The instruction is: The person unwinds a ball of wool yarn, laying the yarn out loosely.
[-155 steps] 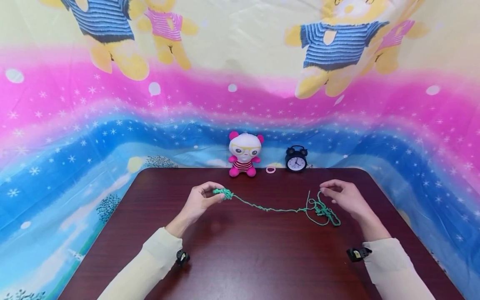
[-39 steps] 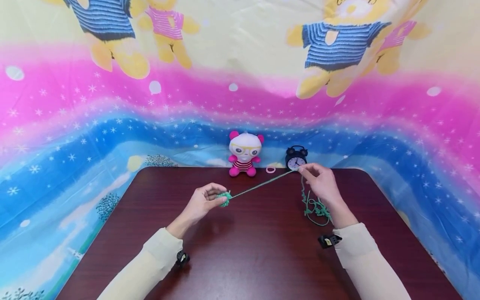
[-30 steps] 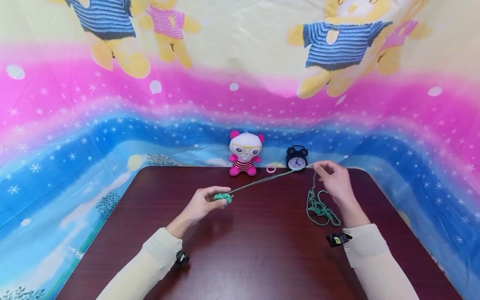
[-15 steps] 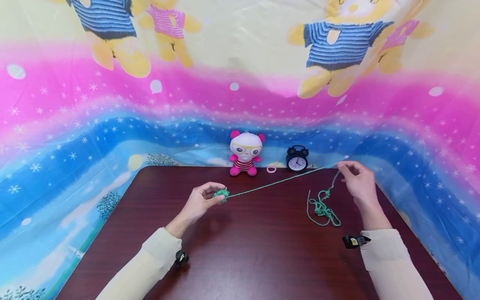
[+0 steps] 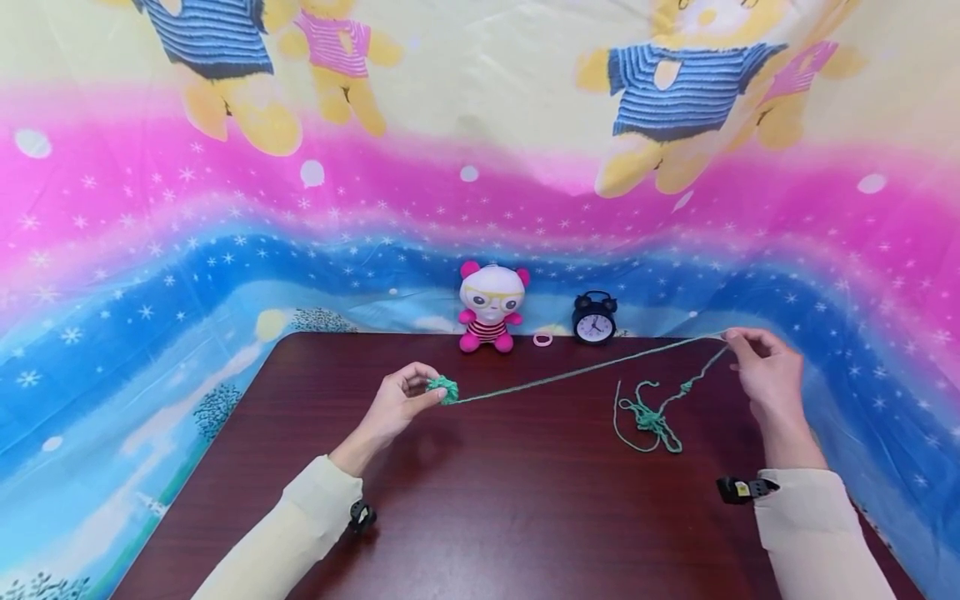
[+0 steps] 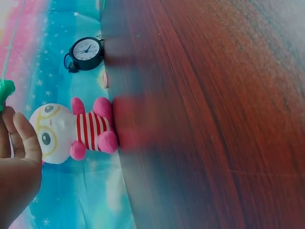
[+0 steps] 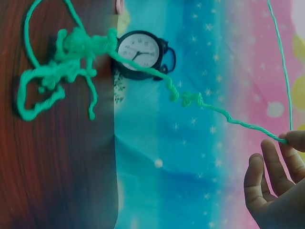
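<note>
Between thumb and fingers my left hand (image 5: 393, 407) pinches a small knotted bunch of green yarn (image 5: 447, 389) above the table. From it a single taut strand (image 5: 577, 375) slopes up to my right hand (image 5: 772, 392), whose thumb and index finger pinch it. Past that pinch, the yarn runs down through a few small knots to a loose tangle (image 5: 649, 420) on the tabletop. In the right wrist view those knots (image 7: 186, 98) show up close. Only the edge of the green bunch (image 6: 6, 89) appears in the left wrist view, above my fingers.
A pink and white panda toy (image 5: 491, 307) sits at the table's (image 5: 480, 517) back edge. Right of it are a small pink ring (image 5: 542, 340) and a black alarm clock (image 5: 594, 318). A printed cloth backdrop (image 5: 480, 192) rises behind and around the table.
My right hand has moved right, drawing out a longer strand from the bunch. The yarn below it now slants toward the tangle. Earlier the strand hung slack; my left hand has barely moved.
</note>
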`<state>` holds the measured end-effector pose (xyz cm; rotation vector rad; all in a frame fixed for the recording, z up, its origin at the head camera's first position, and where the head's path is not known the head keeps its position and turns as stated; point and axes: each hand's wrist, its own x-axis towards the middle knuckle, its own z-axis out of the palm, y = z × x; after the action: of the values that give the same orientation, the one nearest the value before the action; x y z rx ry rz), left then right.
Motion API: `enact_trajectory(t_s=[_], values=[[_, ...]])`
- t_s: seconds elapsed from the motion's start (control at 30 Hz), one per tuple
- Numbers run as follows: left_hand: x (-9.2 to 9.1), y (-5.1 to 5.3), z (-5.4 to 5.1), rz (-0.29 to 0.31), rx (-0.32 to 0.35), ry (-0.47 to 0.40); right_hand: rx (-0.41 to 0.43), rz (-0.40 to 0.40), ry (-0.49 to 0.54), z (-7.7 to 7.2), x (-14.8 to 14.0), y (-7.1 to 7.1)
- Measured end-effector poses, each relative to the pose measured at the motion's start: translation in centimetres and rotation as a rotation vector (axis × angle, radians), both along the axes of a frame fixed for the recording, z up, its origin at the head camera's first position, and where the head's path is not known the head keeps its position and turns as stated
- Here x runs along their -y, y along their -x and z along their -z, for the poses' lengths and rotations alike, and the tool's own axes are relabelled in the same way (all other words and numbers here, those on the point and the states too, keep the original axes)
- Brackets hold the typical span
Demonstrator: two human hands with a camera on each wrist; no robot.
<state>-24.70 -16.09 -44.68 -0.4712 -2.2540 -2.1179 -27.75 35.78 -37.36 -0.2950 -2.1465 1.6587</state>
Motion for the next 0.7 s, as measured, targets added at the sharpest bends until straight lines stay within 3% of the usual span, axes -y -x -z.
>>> enact_trajectory(t_s=[0.17, 0.37, 0.5, 0.7], values=[[0.0, -0.1, -0.1, -0.001, 0.028, -0.041, -0.034, 0.034, 0.122, 0.1, -1.3, -0.2], [-0.1, 0.0, 0.0, -0.047, 0.046, 0.016, -0.024, 0.102, 0.186, 0.4, -2.6, -0.3], [-0.1, 0.0, 0.1, -0.053, 0.031, 0.005, 0.004, 0.140, 0.178, 0.6, -3.3, -0.3], [0.1, 0.1, 0.3, -0.030, 0.011, -0.022, 0.082, 0.214, 0.031, 0.9, -4.3, -0.4]])
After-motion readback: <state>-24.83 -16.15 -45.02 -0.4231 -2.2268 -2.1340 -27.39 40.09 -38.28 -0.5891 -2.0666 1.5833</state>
